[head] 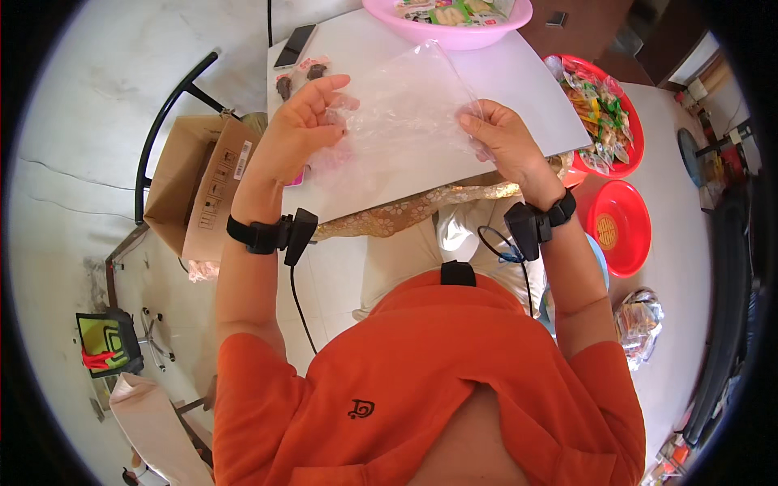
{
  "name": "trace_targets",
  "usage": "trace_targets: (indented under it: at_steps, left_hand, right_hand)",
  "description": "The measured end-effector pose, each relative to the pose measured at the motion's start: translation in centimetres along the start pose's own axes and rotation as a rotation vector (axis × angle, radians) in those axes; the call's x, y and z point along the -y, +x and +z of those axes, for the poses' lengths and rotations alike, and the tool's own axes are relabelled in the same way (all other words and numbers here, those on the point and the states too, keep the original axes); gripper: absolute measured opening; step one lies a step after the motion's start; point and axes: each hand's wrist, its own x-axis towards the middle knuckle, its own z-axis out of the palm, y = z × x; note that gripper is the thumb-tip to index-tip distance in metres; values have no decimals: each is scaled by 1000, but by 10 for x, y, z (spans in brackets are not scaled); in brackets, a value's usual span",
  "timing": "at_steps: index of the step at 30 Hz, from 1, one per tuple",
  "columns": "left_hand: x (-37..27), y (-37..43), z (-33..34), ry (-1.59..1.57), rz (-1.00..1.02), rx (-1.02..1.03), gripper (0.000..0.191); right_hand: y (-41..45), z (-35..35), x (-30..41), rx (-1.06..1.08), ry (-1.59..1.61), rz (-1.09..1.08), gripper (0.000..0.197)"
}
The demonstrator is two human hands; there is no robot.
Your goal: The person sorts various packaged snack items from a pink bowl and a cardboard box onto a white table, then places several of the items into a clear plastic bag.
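A clear plastic bag (407,109) is stretched out above the white table (486,67). My right hand (501,130) pinches its right edge, the thumb on top. At the bag's left edge my left hand (298,127) has its thumb and forefinger spread apart, with crumpled film against the other fingertips. Beyond that hand lie two small dark pieces (284,88) in clear wrappers with red print. Reddish clear film (331,155) rests under the bag, partly hidden. A pink object (298,178) shows in part beside my left wrist.
A smartphone (295,46) lies at the table's far left. Behind stands a pink basin (456,36) of food packets; a red basin (635,133) at right holds more. An open cardboard box (213,194) stands left, an inner-printed red basin (641,231) right. Cables hang from both wrist devices.
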Motion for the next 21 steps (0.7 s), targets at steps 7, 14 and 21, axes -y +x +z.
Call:
trace_targets:
  at_steps: [7,14,21]
  left_hand:
    - [36,7,-3,94,-74,22,54]
    - [70,2,-9,450,-34,-360,47]
    - [82,-32,72,1099,567,-329,47]
  right_hand:
    - [-9,-33,-17,15,-111,47,15]
    - [-18,-43,-46,-42,-183,11,17]
    - [-24,-36,-73,-246,-310,42,21]
